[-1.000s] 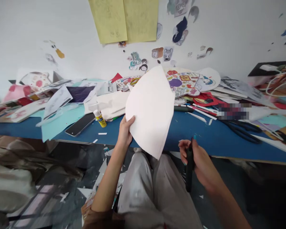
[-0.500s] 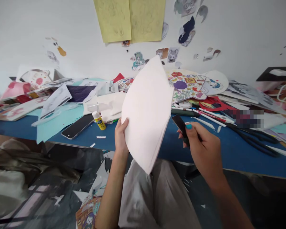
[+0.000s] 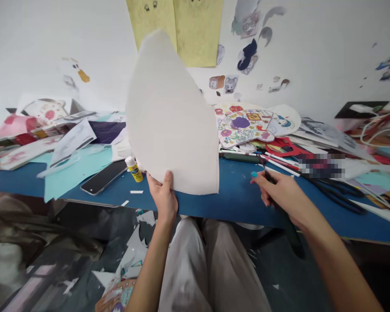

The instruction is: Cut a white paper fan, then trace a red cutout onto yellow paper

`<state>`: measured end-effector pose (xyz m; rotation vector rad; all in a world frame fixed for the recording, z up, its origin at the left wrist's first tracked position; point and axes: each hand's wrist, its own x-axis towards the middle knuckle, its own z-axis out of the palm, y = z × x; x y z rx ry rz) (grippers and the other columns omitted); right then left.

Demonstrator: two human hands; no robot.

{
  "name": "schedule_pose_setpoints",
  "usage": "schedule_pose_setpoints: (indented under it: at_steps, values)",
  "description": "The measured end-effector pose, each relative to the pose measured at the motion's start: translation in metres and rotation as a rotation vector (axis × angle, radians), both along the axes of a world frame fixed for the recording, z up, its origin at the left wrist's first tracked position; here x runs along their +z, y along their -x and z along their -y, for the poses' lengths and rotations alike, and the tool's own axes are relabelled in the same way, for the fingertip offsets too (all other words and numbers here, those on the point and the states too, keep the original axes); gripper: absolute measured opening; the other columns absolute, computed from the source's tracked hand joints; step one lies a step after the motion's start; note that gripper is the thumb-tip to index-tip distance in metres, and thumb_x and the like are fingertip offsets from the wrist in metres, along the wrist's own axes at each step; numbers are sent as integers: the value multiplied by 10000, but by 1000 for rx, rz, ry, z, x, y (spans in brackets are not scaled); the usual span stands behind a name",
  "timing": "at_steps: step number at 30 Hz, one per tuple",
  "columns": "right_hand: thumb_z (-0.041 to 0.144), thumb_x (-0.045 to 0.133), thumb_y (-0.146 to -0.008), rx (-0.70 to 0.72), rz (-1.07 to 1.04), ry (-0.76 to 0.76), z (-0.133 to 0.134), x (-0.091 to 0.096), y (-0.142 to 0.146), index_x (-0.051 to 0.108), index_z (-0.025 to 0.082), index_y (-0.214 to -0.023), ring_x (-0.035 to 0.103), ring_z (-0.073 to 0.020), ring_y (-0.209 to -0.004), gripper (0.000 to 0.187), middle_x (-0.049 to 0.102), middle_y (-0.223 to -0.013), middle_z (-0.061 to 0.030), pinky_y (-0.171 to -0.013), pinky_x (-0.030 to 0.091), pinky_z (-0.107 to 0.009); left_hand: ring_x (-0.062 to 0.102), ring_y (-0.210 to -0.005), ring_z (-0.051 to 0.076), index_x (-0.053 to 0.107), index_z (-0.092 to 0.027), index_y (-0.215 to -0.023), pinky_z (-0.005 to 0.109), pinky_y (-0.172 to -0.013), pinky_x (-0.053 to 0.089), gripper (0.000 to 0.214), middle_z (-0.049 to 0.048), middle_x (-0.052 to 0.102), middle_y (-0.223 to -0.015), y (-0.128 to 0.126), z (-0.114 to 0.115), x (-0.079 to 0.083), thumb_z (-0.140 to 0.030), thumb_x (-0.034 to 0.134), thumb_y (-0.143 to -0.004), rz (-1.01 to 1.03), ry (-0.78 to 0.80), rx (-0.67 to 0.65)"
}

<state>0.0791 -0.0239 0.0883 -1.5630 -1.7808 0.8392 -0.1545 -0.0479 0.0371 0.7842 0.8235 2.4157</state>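
Note:
My left hand (image 3: 162, 197) grips the bottom edge of a large white pointed paper sheet (image 3: 169, 117), holding it upright in front of the wall. My right hand (image 3: 279, 195) is shut around a long black marker (image 3: 287, 227), which runs down past the fist. Its thin tip (image 3: 262, 164) points up and away over the blue tabletop (image 3: 234, 190), apart from the white sheet. The sheet hides part of the papers behind it.
Heaped papers, coloured cut-outs and pens line the table's back. A glue bottle (image 3: 134, 169) and a smartphone (image 3: 104, 177) lie near the front left, with black scissors (image 3: 338, 195) at right. Paper scraps litter the floor below my lap.
The white sheet has risen and swung left, now showing a broader face. My right hand has moved up and right, and the black marker now slants with its tip away from me.

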Motion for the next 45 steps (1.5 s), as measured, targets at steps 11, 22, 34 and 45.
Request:
schedule_pose_setpoints:
  at_steps: [11,22,34,45]
  values:
    - [360,453,-904,-129,844,-380,-55,-14,-1,541,82,-1098,629,-307,-833,350,640,-975,-203,-623,399,-322,555,-1142,222,520,-198,-1211,327,-971,457,497,76,559,-1285,5,-5,1,-320,670,-753,-138,257,-139]
    - [279,457,-857,-37,743,-567,-80,-16,-30,621,104,-1081,592,-264,-934,328,642,-1060,-194,-675,400,-316,629,-938,264,676,-196,-1031,375,-884,465,353,109,668,-1024,43,-56,35,-357,699,-717,-1073,548,-207]
    - [445,341,-897,-361,818,-538,-81,-6,-40,659,24,-973,522,-198,-576,534,649,-899,-241,-466,249,-314,584,-847,166,623,-215,-959,264,-792,437,143,29,638,-883,74,113,-39,-278,546,-856,-1041,495,555]
    - [402,458,-903,2,760,-971,-54,-41,-26,629,153,-915,589,-204,-676,302,676,-824,-123,-505,316,-272,609,-990,218,625,-231,-994,428,-968,398,180,62,687,-990,58,74,-54,-263,601,-818,-1343,343,278]
